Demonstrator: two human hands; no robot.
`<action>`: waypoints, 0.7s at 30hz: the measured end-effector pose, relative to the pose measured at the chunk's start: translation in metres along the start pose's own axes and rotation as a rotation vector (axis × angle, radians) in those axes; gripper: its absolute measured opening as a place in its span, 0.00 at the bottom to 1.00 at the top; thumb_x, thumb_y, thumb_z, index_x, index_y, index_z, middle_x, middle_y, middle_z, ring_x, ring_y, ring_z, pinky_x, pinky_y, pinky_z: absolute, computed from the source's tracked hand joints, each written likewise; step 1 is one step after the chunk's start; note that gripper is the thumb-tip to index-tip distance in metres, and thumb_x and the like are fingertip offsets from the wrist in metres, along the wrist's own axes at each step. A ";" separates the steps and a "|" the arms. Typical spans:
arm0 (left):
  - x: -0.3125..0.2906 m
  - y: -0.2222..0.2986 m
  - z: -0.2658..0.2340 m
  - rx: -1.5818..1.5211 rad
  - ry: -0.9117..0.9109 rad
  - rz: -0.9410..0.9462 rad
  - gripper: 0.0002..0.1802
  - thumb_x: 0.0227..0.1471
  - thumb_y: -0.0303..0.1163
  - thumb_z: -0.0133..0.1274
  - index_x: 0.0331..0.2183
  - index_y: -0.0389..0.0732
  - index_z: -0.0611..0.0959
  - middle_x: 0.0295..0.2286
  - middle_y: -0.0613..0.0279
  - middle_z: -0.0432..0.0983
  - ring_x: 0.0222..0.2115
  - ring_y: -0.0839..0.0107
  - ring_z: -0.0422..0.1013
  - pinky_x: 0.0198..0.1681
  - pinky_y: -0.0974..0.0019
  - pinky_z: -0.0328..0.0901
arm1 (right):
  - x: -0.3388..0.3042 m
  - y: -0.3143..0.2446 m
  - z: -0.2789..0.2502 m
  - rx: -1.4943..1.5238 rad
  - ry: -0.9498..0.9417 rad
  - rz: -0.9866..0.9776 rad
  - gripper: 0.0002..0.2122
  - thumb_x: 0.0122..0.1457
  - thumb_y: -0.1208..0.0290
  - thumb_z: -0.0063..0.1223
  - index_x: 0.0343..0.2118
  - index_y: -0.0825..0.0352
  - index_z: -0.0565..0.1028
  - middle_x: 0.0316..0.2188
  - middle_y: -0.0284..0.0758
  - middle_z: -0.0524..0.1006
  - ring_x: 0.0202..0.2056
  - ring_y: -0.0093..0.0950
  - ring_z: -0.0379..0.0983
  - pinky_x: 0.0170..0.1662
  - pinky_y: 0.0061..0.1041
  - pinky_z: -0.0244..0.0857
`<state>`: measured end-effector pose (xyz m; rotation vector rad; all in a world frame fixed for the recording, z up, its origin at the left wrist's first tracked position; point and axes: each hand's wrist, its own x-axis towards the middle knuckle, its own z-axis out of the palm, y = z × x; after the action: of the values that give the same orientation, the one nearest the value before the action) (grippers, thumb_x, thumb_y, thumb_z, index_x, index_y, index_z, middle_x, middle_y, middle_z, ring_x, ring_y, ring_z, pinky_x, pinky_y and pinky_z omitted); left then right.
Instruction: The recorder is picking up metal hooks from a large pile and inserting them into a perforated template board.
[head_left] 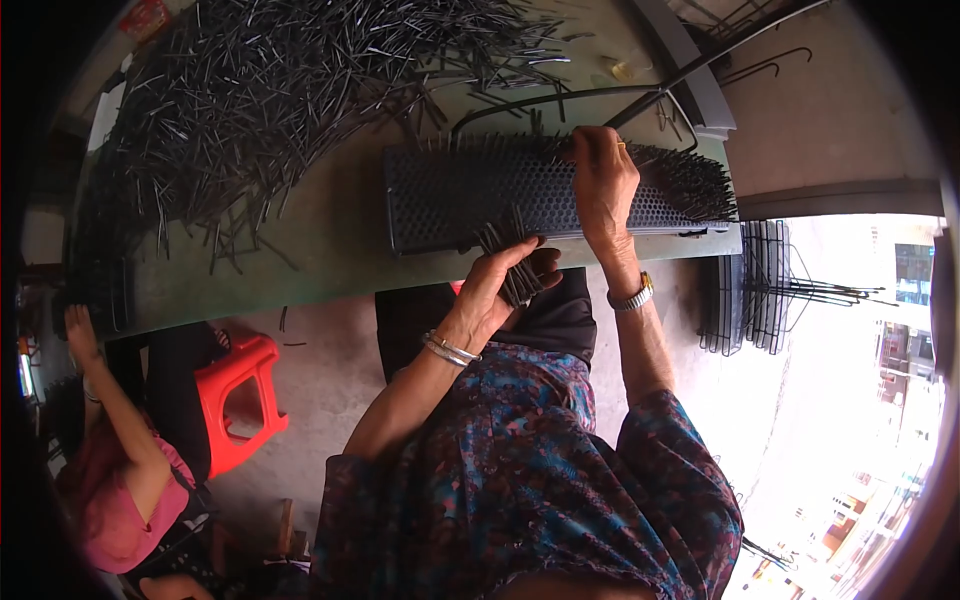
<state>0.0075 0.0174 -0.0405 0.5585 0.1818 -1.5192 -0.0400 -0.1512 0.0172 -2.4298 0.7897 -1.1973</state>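
Where the picture's left edge darkens, another person (110,470) in a pink top sits low beside the worktop (330,250), one arm raised to its left edge, with a red plastic stool (240,400) on the floor just beside them. Over the worktop's far left corner and well toward its middle spreads a large heap of thin dark metal pins (270,90), with loose ones straggling down toward the near edge. Right of the heap, along the near edge toward the right corner, lies a long black perforated panel (470,195); pins stand upright in its right part as a dense bristle, while its left part shows bare holes. At the near edge below the panel's middle, the left hand (495,290) is curled around a small bundle of pins (515,265), thumb and fingers pressed together on it, the bundle's tips fanning up against the panel's front face; silver bangles ring that wrist. Just to the right, the right hand (603,180) reaches over the panel, its fingertips at the far rim among the standing pins; whether they pinch a pin cannot be told, as the fingers hide it. A watch sits on that wrist. Beyond the worktop's right corner, black wire racks (750,285) stand stacked on the floor.
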 end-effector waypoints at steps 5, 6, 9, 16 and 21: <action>-0.001 0.001 -0.004 -0.028 -0.038 -0.046 0.17 0.60 0.36 0.47 0.46 0.34 0.74 0.41 0.46 0.75 0.44 0.56 0.74 0.46 0.48 0.70 | 0.000 -0.001 0.001 -0.058 -0.044 0.021 0.02 0.59 0.75 0.51 0.34 0.67 0.73 0.22 0.36 0.77 0.26 0.32 0.76 0.31 0.27 0.67; 0.000 0.002 -0.004 -0.017 -0.043 -0.063 0.18 0.60 0.37 0.46 0.48 0.36 0.74 0.42 0.46 0.75 0.44 0.55 0.73 0.46 0.47 0.69 | 0.000 -0.001 0.000 -0.054 -0.049 0.027 0.02 0.59 0.75 0.51 0.34 0.67 0.73 0.22 0.36 0.77 0.26 0.33 0.76 0.30 0.27 0.66; -0.001 0.000 -0.003 -0.027 -0.023 -0.071 0.18 0.61 0.37 0.45 0.48 0.38 0.74 0.41 0.46 0.76 0.44 0.54 0.74 0.46 0.47 0.69 | 0.002 -0.004 -0.002 -0.057 -0.065 0.048 0.03 0.59 0.74 0.50 0.34 0.67 0.73 0.22 0.36 0.77 0.26 0.34 0.76 0.30 0.28 0.66; -0.008 -0.002 0.001 -0.013 0.080 -0.032 0.15 0.61 0.37 0.46 0.46 0.39 0.75 0.38 0.48 0.77 0.39 0.56 0.75 0.45 0.47 0.70 | -0.001 0.002 0.010 -0.123 -0.141 0.046 0.03 0.58 0.75 0.51 0.33 0.66 0.73 0.23 0.39 0.75 0.26 0.38 0.74 0.30 0.31 0.67; -0.011 -0.002 0.002 0.078 0.141 0.028 0.13 0.58 0.37 0.51 0.41 0.40 0.76 0.27 0.57 0.76 0.26 0.69 0.73 0.33 0.57 0.73 | 0.008 -0.003 0.013 -0.185 -0.177 -0.031 0.03 0.57 0.73 0.53 0.32 0.66 0.73 0.27 0.41 0.74 0.30 0.40 0.74 0.32 0.34 0.67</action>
<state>0.0044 0.0262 -0.0338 0.7287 0.2233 -1.4651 -0.0250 -0.1525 0.0159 -2.6610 0.8449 -0.9403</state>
